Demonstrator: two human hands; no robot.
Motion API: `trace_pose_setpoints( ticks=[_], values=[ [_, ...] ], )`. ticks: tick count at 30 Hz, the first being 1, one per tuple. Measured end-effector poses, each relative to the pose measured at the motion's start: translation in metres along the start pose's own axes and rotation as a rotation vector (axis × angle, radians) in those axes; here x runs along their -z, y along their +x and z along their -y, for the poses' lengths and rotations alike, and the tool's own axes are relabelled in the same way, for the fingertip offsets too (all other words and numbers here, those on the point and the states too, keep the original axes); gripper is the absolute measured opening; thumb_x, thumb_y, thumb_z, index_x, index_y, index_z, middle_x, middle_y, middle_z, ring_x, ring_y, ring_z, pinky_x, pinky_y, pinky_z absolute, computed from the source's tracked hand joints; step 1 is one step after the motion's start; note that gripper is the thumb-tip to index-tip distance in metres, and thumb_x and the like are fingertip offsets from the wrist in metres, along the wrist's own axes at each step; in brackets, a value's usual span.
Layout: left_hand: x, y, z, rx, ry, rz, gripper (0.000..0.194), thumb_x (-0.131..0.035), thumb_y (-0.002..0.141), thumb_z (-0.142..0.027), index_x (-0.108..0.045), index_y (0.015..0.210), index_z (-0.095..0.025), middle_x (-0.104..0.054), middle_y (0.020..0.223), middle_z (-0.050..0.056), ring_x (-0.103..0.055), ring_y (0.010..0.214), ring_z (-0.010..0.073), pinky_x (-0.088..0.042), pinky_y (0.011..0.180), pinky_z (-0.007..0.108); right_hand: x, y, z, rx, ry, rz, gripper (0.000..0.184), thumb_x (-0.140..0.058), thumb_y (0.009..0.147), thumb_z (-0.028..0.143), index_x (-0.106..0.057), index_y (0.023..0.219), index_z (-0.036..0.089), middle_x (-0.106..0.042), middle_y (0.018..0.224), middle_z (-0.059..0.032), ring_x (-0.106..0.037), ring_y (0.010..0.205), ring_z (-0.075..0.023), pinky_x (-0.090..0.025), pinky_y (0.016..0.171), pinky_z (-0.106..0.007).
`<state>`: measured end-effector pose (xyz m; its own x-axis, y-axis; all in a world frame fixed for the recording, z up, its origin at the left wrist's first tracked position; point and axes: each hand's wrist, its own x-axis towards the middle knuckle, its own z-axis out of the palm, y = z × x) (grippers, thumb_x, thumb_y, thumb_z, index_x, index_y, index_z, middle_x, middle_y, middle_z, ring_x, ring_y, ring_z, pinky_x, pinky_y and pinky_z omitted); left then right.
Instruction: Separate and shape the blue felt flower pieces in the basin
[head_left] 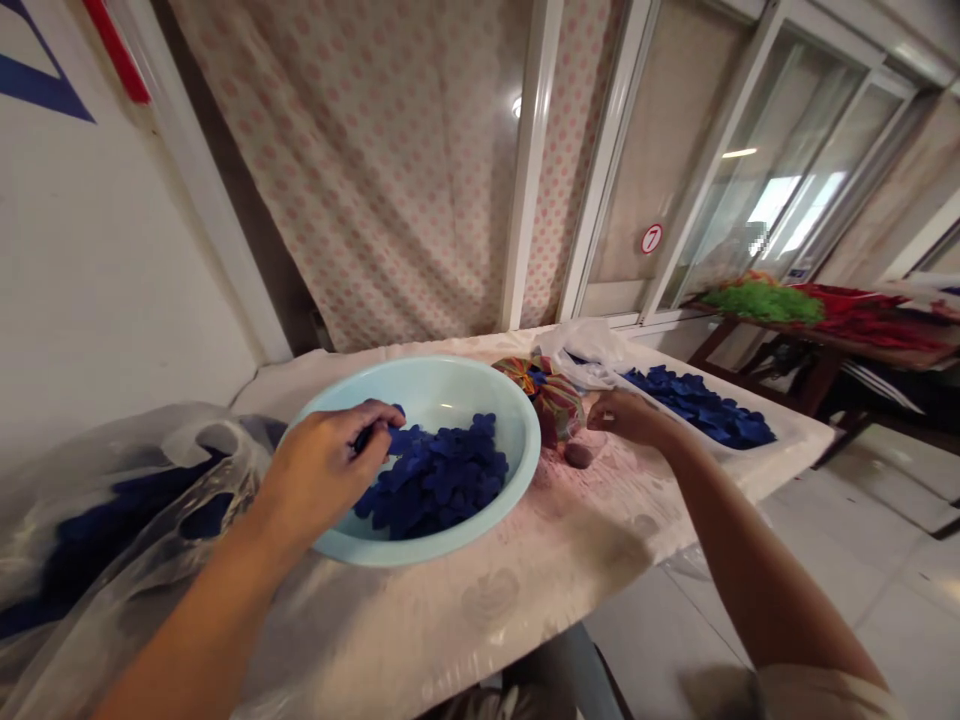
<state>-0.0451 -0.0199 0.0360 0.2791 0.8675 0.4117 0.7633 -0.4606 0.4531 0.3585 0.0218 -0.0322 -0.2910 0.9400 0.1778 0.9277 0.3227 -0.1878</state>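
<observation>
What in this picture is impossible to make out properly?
All in the head view:
Left hand: its own curled fingers hide how many blue pieces it holds.
Right hand: too small and blurred to tell whether it holds anything.
Plastic bag: cloudy film obscures its blue contents; the left edge cuts it off.
Green heap: too blurred for single pieces.

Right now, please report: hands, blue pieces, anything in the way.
Left hand over basin, gripping some. Right hand beside bundle, hold unclear. Blue pieces heaped in basin. Possibly in the way: bundle, dark lump, between basin and right hand.
</observation>
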Motion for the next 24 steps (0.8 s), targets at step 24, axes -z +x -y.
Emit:
trace_pose_setpoints(
  ticks=[24],
  values=[
    [-0.059, -0.024, -0.033, 0.447, -0.579, -0.047, 0.045, -0.051, 0.075, -0.03, -0.055, 0.115, -0.011, -0.062, 0.061, 0.001, -0.055, 0.048, 0.0128, -0.045, 0.051, 0.025, 0.015, 0.02, 0.086, 0.694, 0.327, -0.474, 0.013, -0.055, 0.085, 0.028, -0.067, 0.08, 0.024, -0.064, 0.075, -0.0012, -0.057, 0.073, -0.0166, -0.036, 0.071, -0.036]
  ],
)
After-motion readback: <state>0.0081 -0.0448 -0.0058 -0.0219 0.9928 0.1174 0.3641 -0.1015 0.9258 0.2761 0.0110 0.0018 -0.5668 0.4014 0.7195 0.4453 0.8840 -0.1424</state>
